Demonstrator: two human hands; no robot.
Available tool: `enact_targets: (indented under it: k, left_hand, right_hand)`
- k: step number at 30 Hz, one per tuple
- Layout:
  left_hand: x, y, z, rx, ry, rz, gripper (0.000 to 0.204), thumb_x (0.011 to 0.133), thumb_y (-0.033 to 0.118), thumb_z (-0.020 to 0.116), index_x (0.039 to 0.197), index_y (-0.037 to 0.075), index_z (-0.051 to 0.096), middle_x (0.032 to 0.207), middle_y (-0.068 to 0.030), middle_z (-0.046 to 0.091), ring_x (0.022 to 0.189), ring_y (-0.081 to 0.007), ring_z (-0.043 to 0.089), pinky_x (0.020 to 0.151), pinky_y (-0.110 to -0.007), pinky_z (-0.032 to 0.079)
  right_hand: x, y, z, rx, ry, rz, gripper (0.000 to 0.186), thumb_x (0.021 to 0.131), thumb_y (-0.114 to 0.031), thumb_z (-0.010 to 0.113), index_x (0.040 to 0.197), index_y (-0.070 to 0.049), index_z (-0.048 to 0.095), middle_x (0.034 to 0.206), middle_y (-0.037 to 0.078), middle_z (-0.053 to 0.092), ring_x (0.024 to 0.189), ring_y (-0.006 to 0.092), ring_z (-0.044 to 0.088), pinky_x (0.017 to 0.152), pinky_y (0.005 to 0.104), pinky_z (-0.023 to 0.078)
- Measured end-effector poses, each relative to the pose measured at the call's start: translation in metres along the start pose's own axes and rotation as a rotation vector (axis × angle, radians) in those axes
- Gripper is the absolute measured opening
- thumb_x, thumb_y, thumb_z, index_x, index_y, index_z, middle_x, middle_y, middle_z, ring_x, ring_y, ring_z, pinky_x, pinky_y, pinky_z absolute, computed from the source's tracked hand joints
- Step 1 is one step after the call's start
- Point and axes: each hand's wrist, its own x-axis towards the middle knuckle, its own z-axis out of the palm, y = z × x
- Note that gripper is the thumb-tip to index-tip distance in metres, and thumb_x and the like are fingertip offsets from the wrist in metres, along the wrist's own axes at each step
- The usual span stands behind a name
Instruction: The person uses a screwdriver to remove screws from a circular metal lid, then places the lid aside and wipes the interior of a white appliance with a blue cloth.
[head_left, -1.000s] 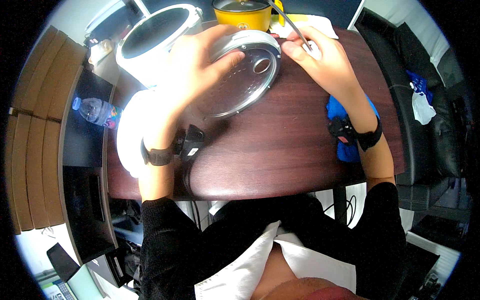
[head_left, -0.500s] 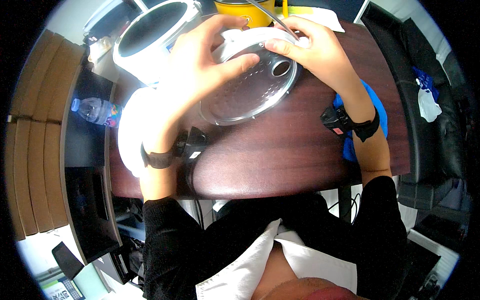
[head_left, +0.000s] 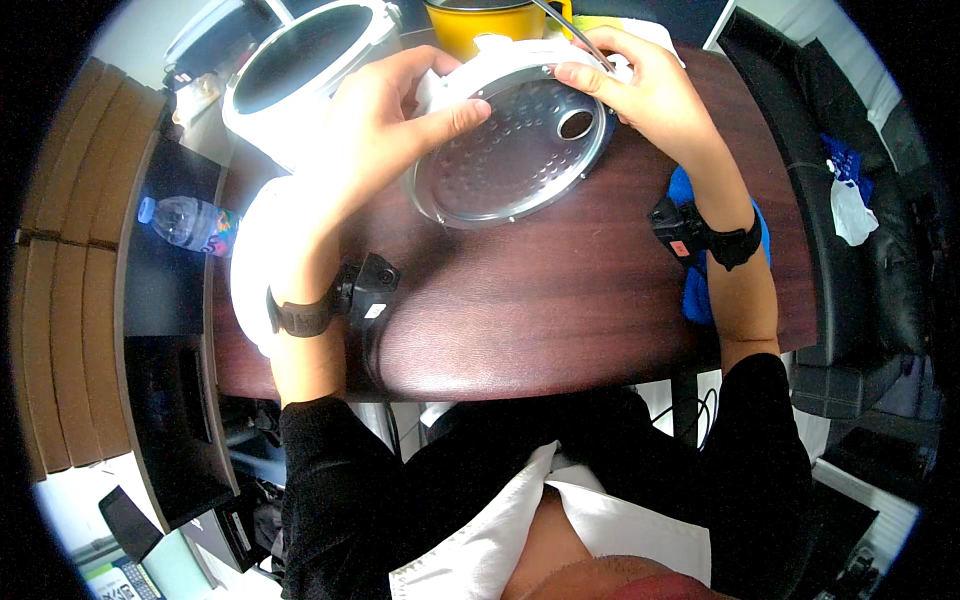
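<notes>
Far on the left, a plastic water bottle (head_left: 185, 222) lies on its side on a dark ledge beside the desk (head_left: 560, 300). The desk is dark brown wood with a rounded front edge.

Next comes a big white cooker pot (head_left: 305, 65) at the back left of the desk. It is open on top and dark inside. A white round thing (head_left: 262, 255) lies flat on the desk in front of it, under the left arm.

The left hand (head_left: 385, 125) has a black band with a small black box on the wrist. This hand is closed on the left edge of the cooker lid (head_left: 515, 145). The thumb lies across the shiny metal side, and the other fingers curl around the white back.

The cooker lid is in the middle, near the back of the desk. It is tilted up, with its lower edge close to the desk. Its round metal plate faces the person. The plate has many little dimples and one dark hole near the right side.

Behind the lid stands a yellow pot (head_left: 495, 22).

The right hand (head_left: 650, 95) grips the top right edge of the lid. Its fingers press on the metal rim just above the hole. This wrist has a black band too.

A blue cloth (head_left: 700, 280) lies on the desk under the right arm.
</notes>
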Motion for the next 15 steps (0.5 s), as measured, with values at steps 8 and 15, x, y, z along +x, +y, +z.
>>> enact_targets:
  k: [8,15]
  left_hand:
    - [-0.001,0.004,0.001,0.037,0.037,-0.039,0.037,0.086,0.028,0.073,0.109,0.002,0.062,0.068,0.0045,0.054,0.061,-0.0018,0.046,0.051,-0.02,0.033]
    - [-0.001,0.008,0.004,0.047,0.085,-0.029,0.033,0.087,0.026,0.071,0.108,0.003,0.062,0.067,0.0039,0.056,0.06,-0.0021,0.047,0.051,-0.02,0.033]
  right_hand:
    - [-0.003,0.009,-0.016,-0.161,0.121,-0.087,0.039,0.089,-0.04,0.067,0.105,-0.004,0.064,0.083,-0.003,0.059,0.061,0.0021,0.049,0.05,0.0187,0.037]
    - [-0.017,-0.028,-0.05,-0.189,-0.143,-0.006,0.042,0.093,-0.038,0.061,0.08,0.002,0.066,0.068,0.005,0.061,0.064,0.0101,0.054,0.06,0.0262,0.044]
